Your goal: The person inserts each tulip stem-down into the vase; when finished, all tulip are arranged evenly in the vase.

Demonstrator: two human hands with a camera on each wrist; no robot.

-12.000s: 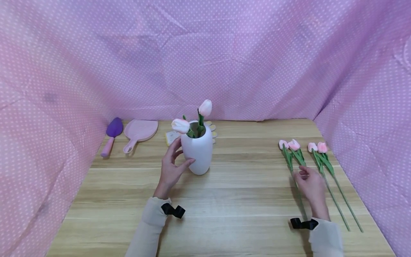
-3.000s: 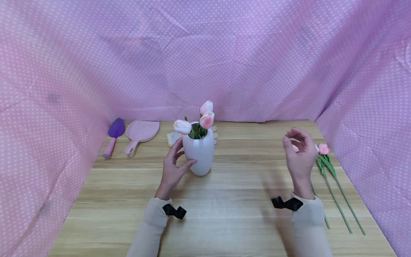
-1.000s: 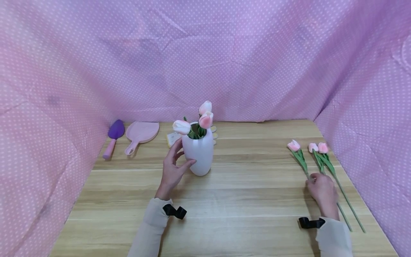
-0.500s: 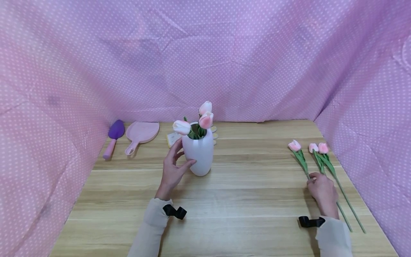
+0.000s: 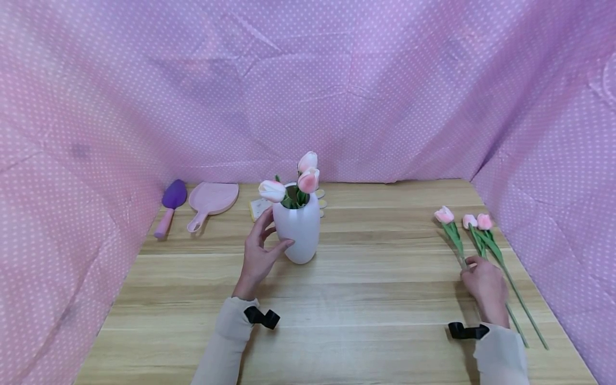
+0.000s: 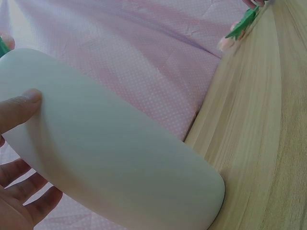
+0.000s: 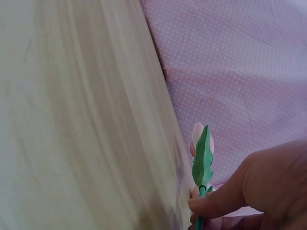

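Note:
A white vase (image 5: 297,235) stands upright near the middle of the table, and my left hand (image 5: 257,262) holds its left side, thumb in front and fingers behind. Three pale pink tulips (image 5: 308,181) lean out of its mouth. At the right, my right hand (image 5: 485,286) pinches the green stem of another tulip (image 5: 445,215) below its leaves. The right wrist view shows thumb and fingers closed on that stem, under the upright leaf (image 7: 202,163). Two more tulips (image 5: 484,221) lie just right of this hand, one stem partly hidden beneath it.
A purple trowel (image 5: 174,194) with a pink handle and a pink dustpan-like scoop (image 5: 214,198) lie at the back left. Behind the vase, a small pale card-like item (image 5: 259,207) is partly hidden. Pink dotted cloth (image 5: 308,96) surrounds the wooden table (image 5: 366,299).
Since the oldest frame, a third tulip has come to stand in the vase. My right hand has returned to the right and gripped another tulip, whose bloom has shifted slightly up and right.

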